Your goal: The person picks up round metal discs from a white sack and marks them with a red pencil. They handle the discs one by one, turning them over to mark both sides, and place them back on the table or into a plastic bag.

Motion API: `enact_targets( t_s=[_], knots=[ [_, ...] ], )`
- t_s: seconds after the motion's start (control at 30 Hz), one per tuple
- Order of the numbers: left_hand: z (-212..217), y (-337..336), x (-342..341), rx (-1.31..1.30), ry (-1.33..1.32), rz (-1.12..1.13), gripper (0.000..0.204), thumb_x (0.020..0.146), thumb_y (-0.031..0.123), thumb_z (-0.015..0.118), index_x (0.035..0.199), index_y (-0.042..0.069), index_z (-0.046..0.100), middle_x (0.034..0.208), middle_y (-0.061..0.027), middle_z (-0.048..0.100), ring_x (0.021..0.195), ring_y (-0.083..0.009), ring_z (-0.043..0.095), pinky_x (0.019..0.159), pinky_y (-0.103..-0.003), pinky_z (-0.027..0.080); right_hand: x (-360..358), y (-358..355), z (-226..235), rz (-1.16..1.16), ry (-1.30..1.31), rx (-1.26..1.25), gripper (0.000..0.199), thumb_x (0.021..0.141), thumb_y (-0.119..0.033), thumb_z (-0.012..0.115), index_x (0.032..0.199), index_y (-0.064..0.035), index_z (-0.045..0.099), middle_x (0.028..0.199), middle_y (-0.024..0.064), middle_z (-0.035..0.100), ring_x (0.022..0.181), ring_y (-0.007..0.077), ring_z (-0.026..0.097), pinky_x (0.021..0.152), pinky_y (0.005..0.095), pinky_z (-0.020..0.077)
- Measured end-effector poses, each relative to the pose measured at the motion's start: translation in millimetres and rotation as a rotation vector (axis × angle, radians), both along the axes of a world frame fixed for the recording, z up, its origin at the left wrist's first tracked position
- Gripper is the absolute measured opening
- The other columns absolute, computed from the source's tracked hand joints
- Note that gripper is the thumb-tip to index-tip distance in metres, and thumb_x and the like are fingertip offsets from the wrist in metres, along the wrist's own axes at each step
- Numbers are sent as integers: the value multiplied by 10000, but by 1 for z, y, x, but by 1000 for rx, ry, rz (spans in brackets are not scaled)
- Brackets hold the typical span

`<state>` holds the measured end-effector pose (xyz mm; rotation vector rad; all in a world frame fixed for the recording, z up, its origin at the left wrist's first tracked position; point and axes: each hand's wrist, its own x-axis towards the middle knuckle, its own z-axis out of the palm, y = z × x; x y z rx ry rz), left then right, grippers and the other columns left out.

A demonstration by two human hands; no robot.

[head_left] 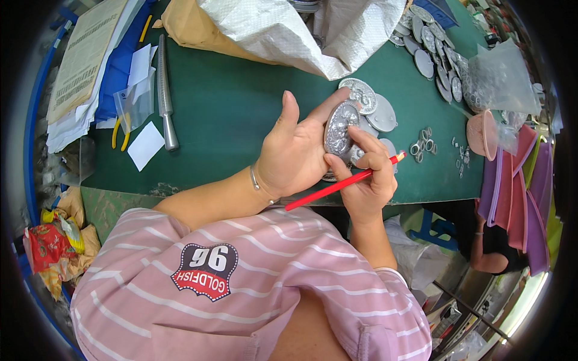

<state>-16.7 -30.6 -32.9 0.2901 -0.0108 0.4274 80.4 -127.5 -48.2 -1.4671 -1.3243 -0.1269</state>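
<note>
A silver oval medallion [341, 128] with a raised pattern is tilted over the fingers of my left hand [294, 150]. That hand is palm up, its thumb and index finger stretched apart; the medallion hides its other fingers. My right hand [370, 177] has its thumb and fingertips on the medallion's lower edge and face. A slim red pencil [319, 195] lies across the same hand, held in its fingers and pointing down to the left. Just beyond, more silver ovals [382, 113] overlap on the green table [235, 90].
A white woven sack [289, 36] stands at the far edge. A ring mandrel [164, 96], yellow-handled pliers [120, 135] and papers [84, 54] lie left. Rings [424, 144], a pile of ovals [424, 63] and a pink cup [481, 133] are right. Another person's arm [489, 260] shows lower right.
</note>
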Motion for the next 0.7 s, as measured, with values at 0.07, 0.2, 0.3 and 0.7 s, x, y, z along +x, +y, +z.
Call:
enact_targets(
  t_s=[0.07, 0.2, 0.3, 0.7],
  knots=[
    [0, -1, 0, 36, -33, 9, 903, 837, 702, 216, 1418, 18, 118, 1405, -148, 267, 1287, -280, 273, 1074, -399, 189, -2, 2, 0, 5, 72, -1, 385, 605, -25, 804, 733, -20, 442, 1020, 228, 614, 946, 321, 611, 787, 345, 506],
    [0, -5, -2, 341, 2, 66, 918, 839, 700, 200, 1427, 13, 42, 1468, -116, 136, 1344, -240, 144, 1091, -369, 107, -11, -1, 5, 24, 254, 2, 371, 627, -12, 784, 753, -16, 435, 1055, 228, 600, 957, 284, 611, 769, 332, 537],
    [-1, -5, 0, 470, 77, -2, 1127, 686, 842, 258, 1428, 32, 10, 1478, -111, 120, 1340, -252, 186, 1095, -395, 133, -13, 0, 9, -30, 295, -4, 332, 663, 19, 736, 781, -14, 427, 1053, 226, 603, 935, 261, 620, 766, 328, 536],
    [-16, -3, -1, 910, 562, 424, 581, 704, 63, 740, 1199, 0, 442, 1250, -109, 410, 1120, -183, 439, 879, -315, 411, 18, -22, 13, 159, 1009, 261, 253, 789, 129, 552, 810, -59, 385, 978, 215, 618, 835, 169, 605, 713, 263, 497]
  ],
)
